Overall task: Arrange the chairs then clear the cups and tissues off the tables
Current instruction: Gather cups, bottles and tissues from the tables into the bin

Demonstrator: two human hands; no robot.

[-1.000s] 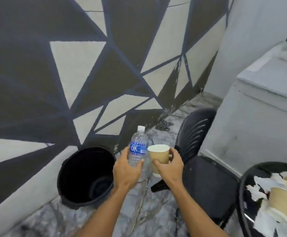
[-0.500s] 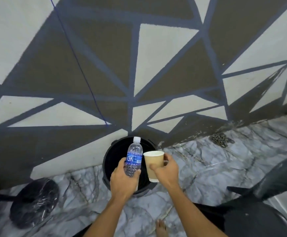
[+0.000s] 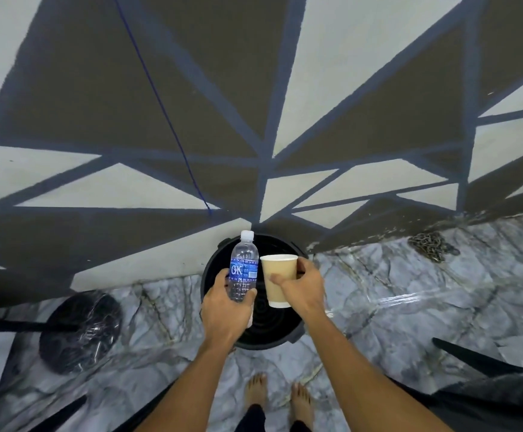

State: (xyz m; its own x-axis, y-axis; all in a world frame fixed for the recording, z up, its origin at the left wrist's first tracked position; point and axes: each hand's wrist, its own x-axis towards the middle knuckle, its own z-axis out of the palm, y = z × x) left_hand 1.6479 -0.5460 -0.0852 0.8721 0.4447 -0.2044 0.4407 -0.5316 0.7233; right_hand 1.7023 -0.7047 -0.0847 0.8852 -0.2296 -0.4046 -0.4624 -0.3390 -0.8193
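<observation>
bin [image 3: 271, 331] now closer, cup [image 3: 280, 280], bottle [image 3: 244, 269] above

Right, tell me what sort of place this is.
Probably a café or casual indoor seating area: geometric painted wall, black bin at its foot, paper cup in the right hand, water bottle in the left hand.

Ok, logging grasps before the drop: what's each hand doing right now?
Left hand: grips the OK water bottle.
Right hand: holds the paper cup.
</observation>
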